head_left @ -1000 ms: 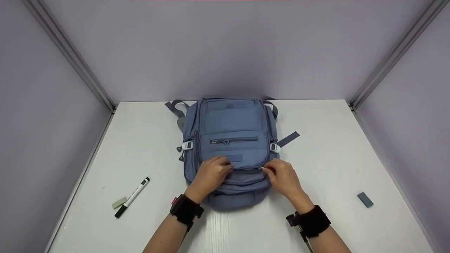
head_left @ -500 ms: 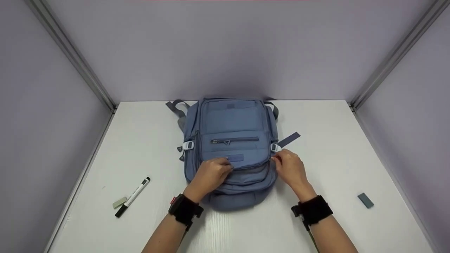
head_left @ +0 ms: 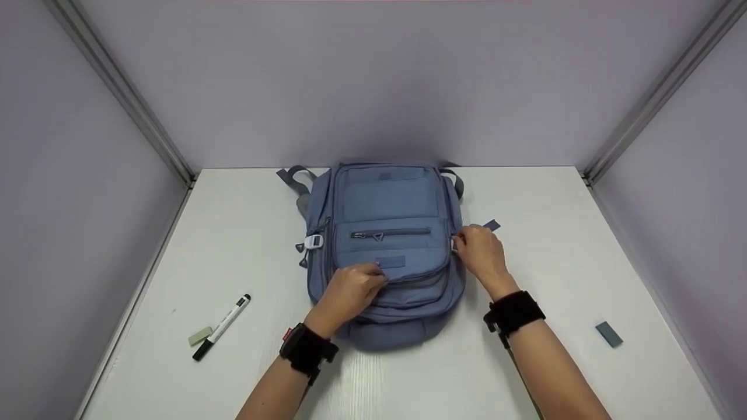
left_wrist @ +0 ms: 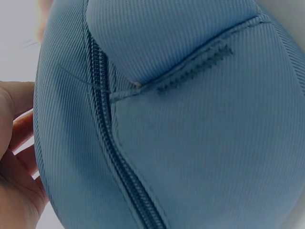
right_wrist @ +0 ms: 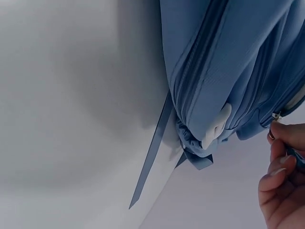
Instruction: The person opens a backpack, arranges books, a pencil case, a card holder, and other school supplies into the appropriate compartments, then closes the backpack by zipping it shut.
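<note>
A blue backpack (head_left: 385, 201) lies on the white table, its front facing up. On its lower front, a curved pocket zipper (head_left: 417, 277) gapes along the right part. My left hand (head_left: 350, 289) holds the backpack's fabric at that pocket's edge, fingers curled; the left wrist view shows this hand (left_wrist: 19, 157) partly behind the bulging fabric. My right hand (head_left: 481, 251) is at the backpack's right side, over the side buckle. In the right wrist view its thumb and finger pinch a zipper pull (right_wrist: 272, 130) just below the metal slider (right_wrist: 276, 116).
A black-and-white marker (head_left: 222, 326) lies at the left beside a small pale green block (head_left: 200, 336). A dark teal block (head_left: 609, 334) is at the far right. A loose strap (right_wrist: 150, 157) sticks out from the backpack's side. Grey panels (head_left: 373, 81) enclose the table.
My right hand has moved up along the backpack's right side with the zipper pull, and the pocket's right corner has opened. My left hand has stayed in place.
</note>
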{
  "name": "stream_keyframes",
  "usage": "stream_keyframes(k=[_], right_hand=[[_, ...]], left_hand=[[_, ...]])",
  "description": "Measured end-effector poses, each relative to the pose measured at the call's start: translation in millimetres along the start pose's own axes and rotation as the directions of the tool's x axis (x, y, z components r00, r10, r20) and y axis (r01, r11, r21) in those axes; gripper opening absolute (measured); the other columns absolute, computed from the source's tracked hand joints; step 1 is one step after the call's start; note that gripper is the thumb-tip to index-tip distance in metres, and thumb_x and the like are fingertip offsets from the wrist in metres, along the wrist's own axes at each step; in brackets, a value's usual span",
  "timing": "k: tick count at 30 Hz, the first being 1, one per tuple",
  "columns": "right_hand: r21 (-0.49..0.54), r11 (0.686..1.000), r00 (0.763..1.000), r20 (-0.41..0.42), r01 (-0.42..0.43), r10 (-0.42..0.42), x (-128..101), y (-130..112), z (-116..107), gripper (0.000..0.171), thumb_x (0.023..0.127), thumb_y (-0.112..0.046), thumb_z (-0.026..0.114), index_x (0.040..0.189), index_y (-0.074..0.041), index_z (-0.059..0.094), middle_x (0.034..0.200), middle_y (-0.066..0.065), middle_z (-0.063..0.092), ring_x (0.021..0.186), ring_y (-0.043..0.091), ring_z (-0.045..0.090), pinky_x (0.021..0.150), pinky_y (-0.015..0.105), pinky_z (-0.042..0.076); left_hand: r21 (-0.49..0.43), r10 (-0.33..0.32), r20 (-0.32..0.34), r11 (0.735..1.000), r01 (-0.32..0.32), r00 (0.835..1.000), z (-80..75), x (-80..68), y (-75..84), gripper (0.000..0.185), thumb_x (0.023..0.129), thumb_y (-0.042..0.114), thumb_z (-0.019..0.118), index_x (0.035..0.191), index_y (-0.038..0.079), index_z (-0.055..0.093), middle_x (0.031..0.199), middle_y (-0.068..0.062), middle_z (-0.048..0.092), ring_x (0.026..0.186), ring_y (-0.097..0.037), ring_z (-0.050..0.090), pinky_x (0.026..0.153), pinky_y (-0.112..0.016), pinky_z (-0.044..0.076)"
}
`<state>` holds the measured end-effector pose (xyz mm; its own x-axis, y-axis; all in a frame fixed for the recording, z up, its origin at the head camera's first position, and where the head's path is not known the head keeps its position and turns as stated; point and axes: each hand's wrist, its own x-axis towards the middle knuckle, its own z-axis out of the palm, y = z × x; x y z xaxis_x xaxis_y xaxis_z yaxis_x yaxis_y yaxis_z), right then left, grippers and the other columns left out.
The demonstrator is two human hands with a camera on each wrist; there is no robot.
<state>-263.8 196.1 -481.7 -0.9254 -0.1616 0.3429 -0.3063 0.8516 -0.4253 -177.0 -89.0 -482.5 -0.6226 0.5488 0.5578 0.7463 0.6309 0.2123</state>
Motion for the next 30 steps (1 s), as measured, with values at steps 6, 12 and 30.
stream_keyframes(k=[6, 12, 30], right_hand=[[-0.021, 0.999, 0.999, 0.009, -0.034, 0.035, 14.8, 3.0, 4.1, 0.013, 0.088, -0.009, 0.071, 0.081, 0.003, 0.072, 0.076, 0.016, 0.068, 0.064, 0.029, 0.064, 0.056, 0.045, 0.051], [-0.026, 0.997, 0.997, -0.016, -0.073, 0.073, 22.8, 4.5, 9.0, 0.015, 0.088, -0.009, 0.070, 0.078, 0.003, 0.071, 0.074, 0.016, 0.067, 0.064, 0.032, 0.064, 0.058, 0.046, 0.051], [0.029, 1.000, 0.997, -0.077, 0.010, -0.007, 19.0, -1.0, 6.3, 0.013, 0.090, -0.007, 0.068, 0.098, 0.001, 0.074, 0.091, 0.015, 0.067, 0.080, 0.031, 0.066, 0.066, 0.046, 0.052]], left_hand=[[0.002, 0.009, 0.004, 1.000, -0.009, 1.000, 1.2, -0.6, 0.1, 0.007, 0.088, 0.004, 0.073, 0.085, 0.009, 0.077, 0.089, -0.003, 0.067, 0.085, -0.020, 0.069, 0.078, -0.032, 0.055], [0.013, 0.014, 0.016, 1.000, -0.015, 1.000, 1.5, -0.1, 1.2, 0.006, 0.087, 0.004, 0.074, 0.085, 0.009, 0.077, 0.090, -0.003, 0.068, 0.089, -0.020, 0.069, 0.080, -0.031, 0.054], [0.022, -0.002, 0.004, 1.000, 0.002, 1.000, -2.7, 2.5, 0.3, 0.005, 0.087, 0.005, 0.073, 0.087, 0.008, 0.078, 0.089, -0.002, 0.068, 0.081, -0.018, 0.069, 0.070, -0.031, 0.055]])
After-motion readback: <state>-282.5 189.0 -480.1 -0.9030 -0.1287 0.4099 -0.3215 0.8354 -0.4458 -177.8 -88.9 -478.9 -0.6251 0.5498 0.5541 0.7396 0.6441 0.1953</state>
